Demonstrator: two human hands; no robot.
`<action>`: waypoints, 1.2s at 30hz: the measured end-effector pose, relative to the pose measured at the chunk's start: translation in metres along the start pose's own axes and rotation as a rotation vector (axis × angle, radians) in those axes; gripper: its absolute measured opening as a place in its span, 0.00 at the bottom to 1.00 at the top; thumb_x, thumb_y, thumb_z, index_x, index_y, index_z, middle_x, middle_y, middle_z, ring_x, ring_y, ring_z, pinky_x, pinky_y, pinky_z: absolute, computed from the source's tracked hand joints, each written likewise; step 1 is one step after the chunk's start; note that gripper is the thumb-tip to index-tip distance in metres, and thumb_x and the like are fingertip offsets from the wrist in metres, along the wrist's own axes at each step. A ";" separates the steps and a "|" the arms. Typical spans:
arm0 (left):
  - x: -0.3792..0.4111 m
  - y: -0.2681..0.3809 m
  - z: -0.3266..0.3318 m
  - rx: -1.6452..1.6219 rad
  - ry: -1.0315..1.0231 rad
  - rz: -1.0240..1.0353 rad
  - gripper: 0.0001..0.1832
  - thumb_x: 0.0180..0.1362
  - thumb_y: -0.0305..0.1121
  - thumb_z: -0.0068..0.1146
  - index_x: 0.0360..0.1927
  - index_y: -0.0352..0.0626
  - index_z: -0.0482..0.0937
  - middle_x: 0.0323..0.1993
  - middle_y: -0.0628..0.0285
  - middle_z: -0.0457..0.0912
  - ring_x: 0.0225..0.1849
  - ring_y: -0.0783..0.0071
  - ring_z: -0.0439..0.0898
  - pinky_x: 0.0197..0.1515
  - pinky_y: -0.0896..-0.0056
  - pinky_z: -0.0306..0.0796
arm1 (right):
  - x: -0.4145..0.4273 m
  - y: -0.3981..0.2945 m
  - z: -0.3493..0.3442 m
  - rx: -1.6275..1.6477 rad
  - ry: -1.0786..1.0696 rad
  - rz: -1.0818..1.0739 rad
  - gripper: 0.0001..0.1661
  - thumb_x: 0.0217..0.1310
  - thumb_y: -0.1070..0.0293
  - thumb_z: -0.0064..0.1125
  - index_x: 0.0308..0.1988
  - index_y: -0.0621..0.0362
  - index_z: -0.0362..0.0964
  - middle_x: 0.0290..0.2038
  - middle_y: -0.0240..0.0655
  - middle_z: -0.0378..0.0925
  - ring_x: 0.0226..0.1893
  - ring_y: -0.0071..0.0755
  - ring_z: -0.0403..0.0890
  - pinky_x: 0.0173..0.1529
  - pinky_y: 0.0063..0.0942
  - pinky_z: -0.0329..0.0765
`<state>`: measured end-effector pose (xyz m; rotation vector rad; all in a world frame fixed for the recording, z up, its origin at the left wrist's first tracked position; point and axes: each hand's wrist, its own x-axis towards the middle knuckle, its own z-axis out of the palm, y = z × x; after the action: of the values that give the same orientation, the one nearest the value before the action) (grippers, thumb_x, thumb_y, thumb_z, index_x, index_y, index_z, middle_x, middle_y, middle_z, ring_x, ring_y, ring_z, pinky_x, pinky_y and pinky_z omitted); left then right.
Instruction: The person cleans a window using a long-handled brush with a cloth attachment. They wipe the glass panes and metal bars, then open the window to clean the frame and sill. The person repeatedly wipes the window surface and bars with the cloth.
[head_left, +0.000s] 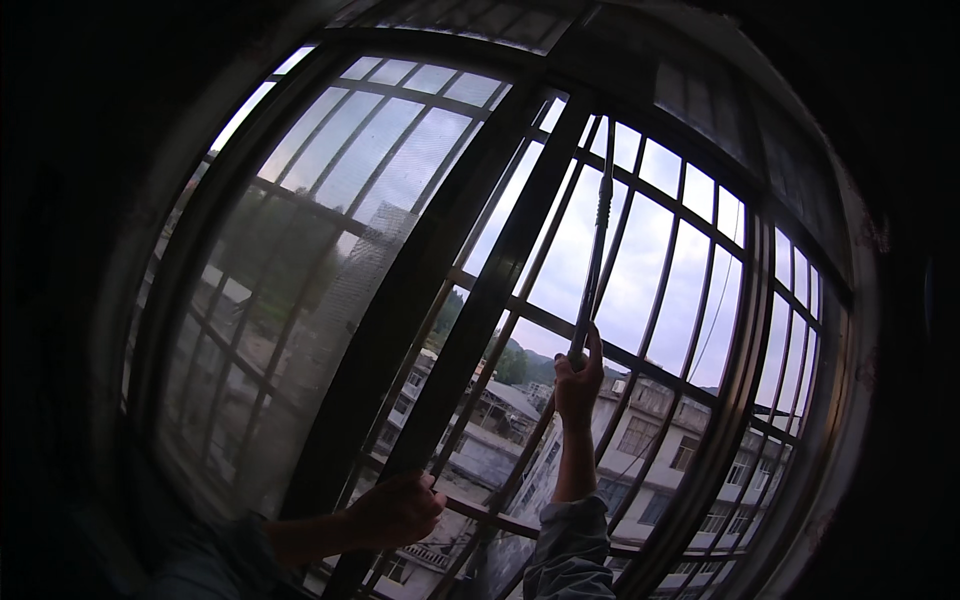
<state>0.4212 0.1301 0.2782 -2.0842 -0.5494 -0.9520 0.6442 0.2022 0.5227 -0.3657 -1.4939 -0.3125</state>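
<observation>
Raised in front of the window opening, my right hand (579, 379) grips the lower end of a slim dark pole (598, 247). The pole reaches up to the top of the window frame; what its upper end meets there is too dark to tell. Lower and to the left, my left hand (397, 510) rests at the dark upright edge of a sliding window sash (480, 322), its fingers curled. Whether it grips that edge is unclear. Metal security bars (664, 285) stand behind both hands.
At left is a window panel with a mesh screen (330, 300), partly translucent. A thick frame post (739, 330) stands at right, with more barred window beyond it. Outside are multi-storey buildings (645, 442), hills and a cloudy sky. Dark walls surround the window.
</observation>
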 end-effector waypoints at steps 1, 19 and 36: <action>0.004 0.002 -0.006 0.006 -0.007 0.018 0.08 0.55 0.34 0.57 0.27 0.41 0.74 0.28 0.62 0.70 0.45 0.63 0.72 0.66 0.61 0.54 | 0.023 0.010 -0.001 -0.028 0.025 -0.065 0.42 0.49 0.82 0.51 0.66 0.50 0.57 0.19 0.25 0.64 0.17 0.16 0.64 0.22 0.20 0.63; -0.005 0.003 -0.014 0.070 0.143 0.025 0.20 0.55 0.41 0.59 0.45 0.37 0.72 0.33 0.58 0.75 0.53 0.60 0.69 0.70 0.56 0.51 | -0.098 -0.009 -0.023 0.320 -0.006 0.225 0.42 0.53 0.83 0.52 0.67 0.53 0.53 0.24 0.31 0.74 0.17 0.17 0.70 0.20 0.16 0.67; 0.000 0.005 -0.015 0.082 0.047 0.000 0.20 0.57 0.43 0.57 0.46 0.39 0.72 0.34 0.60 0.74 0.53 0.63 0.70 0.70 0.57 0.49 | 0.107 0.009 -0.005 0.429 -0.012 0.101 0.38 0.53 0.83 0.51 0.65 0.55 0.57 0.24 0.32 0.75 0.17 0.18 0.71 0.20 0.17 0.69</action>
<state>0.4179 0.1151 0.2821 -1.9843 -0.5552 -0.9607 0.6583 0.2102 0.6287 -0.0986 -1.5027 0.0926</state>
